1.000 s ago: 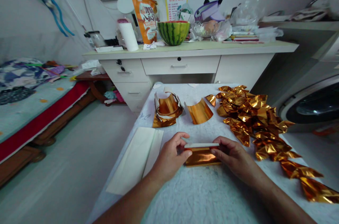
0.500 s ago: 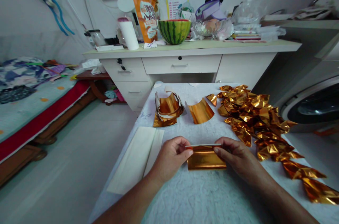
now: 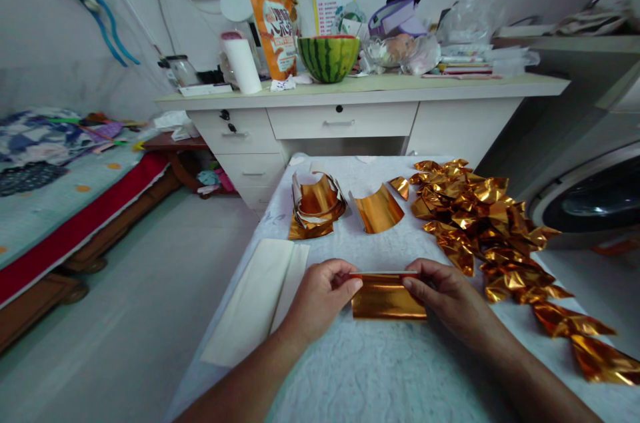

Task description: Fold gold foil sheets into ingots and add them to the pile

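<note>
Head view, shiny gold foil sheet (image 3: 389, 299), creased

Watermelon half (image 3: 329, 60) on desk (image 3: 240, 100) | white roll (image 3: 242, 66) beside orange pouch (image 3: 274, 31) | washing machine (image 3: 590, 143) right

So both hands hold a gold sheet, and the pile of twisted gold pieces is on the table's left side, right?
No, the head view shows the pile of twisted gold pieces on the right side of the table; the left hand and right hand do hold the gold sheet.
</note>
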Demonstrator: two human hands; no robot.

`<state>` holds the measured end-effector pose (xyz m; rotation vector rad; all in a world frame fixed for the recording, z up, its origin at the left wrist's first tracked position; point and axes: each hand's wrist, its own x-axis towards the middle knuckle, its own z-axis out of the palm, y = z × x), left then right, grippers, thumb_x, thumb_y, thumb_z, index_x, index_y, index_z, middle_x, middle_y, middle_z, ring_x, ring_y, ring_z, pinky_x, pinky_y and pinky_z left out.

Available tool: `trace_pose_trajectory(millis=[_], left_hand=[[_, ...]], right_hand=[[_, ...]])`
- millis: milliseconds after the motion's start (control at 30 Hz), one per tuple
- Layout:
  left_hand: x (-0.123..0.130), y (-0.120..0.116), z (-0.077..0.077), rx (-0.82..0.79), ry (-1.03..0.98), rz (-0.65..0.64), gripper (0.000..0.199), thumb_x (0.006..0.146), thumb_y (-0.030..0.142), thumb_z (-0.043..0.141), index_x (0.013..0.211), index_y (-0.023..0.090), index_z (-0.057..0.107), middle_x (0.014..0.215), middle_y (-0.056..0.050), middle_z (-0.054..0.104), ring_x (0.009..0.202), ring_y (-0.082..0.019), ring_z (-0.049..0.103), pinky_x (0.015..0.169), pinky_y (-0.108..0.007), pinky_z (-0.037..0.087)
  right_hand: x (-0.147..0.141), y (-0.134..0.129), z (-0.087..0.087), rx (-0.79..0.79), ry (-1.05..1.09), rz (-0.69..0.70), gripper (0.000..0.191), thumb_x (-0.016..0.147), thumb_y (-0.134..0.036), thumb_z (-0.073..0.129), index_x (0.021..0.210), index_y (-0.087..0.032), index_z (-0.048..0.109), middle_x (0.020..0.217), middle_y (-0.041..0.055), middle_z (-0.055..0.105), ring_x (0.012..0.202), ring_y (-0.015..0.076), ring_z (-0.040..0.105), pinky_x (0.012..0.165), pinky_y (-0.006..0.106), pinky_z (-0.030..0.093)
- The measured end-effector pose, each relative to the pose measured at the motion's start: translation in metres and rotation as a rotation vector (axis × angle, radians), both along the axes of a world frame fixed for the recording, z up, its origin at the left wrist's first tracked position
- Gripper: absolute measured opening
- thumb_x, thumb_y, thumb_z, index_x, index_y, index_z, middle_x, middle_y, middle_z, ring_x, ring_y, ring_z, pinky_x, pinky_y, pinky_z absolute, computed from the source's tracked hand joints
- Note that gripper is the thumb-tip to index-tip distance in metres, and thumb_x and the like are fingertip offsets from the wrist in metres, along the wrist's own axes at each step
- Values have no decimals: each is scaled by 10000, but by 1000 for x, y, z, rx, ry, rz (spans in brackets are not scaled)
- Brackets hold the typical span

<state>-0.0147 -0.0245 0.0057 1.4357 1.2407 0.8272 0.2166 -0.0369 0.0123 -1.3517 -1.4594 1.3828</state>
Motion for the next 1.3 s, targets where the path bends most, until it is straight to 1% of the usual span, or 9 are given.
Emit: trace_pose_trajectory(millis=[133, 400, 567, 733, 900, 967, 1067, 1167, 1300], left_hand=[[0, 0, -1, 3, 4, 5, 158, 790, 286, 623, 825, 142, 677, 706, -17, 640, 655, -141, 579, 608, -230, 439], [0, 0, 3, 2, 9, 4, 168, 798, 300, 619, 810, 144, 680, 682, -11, 636, 639, -138, 573, 593, -223, 436], [0, 0, 3, 8, 18, 1, 168, 805, 296, 615, 809, 146, 689, 693, -15, 650, 642, -140, 582, 600, -225, 443], [1, -1, 1, 12, 21, -7, 170, 819, 295, 603, 818, 147, 686, 703, -15, 652, 648, -140, 586, 602, -226, 444], [2, 0, 2, 22, 44, -4, 156, 817, 280, 591, 806, 156, 684, 698, -12, 655, 656, -146, 593, 606, -225, 444], [3, -1, 3, 49, 81, 0, 138, 813, 259, 583, 787, 163, 680, 695, -8, 657, 655, -146, 591, 605, -223, 440], [5, -2, 2, 136, 193, 1, 123, 818, 227, 563, 773, 182, 669, 705, 0, 659, 653, -142, 584, 611, -222, 421], [7, -2, -1, 218, 303, -12, 122, 831, 200, 542, 791, 202, 656, 728, 4, 660, 664, -144, 581, 613, -226, 398], [10, -1, -2, 309, 450, -25, 105, 832, 166, 541, 787, 206, 628, 752, 2, 658, 696, -153, 585, 648, -246, 385]], right_hand=[[-1, 0, 3, -7, -19, 0, 388, 783, -575, 631, 743, -191, 587, 641, -20, 549, 580, 121, 475, 535, 233, 377], [-4, 0, 7, -5, -16, -11, 406, 761, -597, 639, 733, -194, 599, 630, -14, 564, 564, 120, 481, 521, 235, 383], [-4, 0, 7, -12, -24, -7, 433, 749, -624, 635, 731, -193, 597, 627, -13, 563, 559, 121, 483, 514, 235, 380], [-3, 0, 7, -2, -21, -9, 398, 770, -580, 638, 732, -186, 597, 638, -15, 558, 569, 116, 477, 519, 232, 374], [-5, -1, 5, 11, -77, -13, 355, 780, -540, 628, 712, -194, 585, 593, -32, 526, 529, 110, 451, 478, 226, 335], [-6, -1, 2, 38, -119, -22, 309, 807, -497, 607, 730, -200, 576, 594, -34, 528, 520, 111, 455, 472, 229, 327], [-7, -2, -4, 155, -259, -77, 178, 836, -385, 586, 893, -218, 561, 616, -42, 554, 526, 125, 494, 490, 240, 353], [-10, -2, -7, 280, -430, -140, 234, 828, -293, 570, 1039, -225, 497, 630, -44, 597, 559, 153, 553, 543, 266, 399], [-13, 1, -7, 337, -582, -179, 197, 798, -261, 572, 970, -220, 487, 664, -20, 627, 598, 177, 589, 582, 289, 407]])
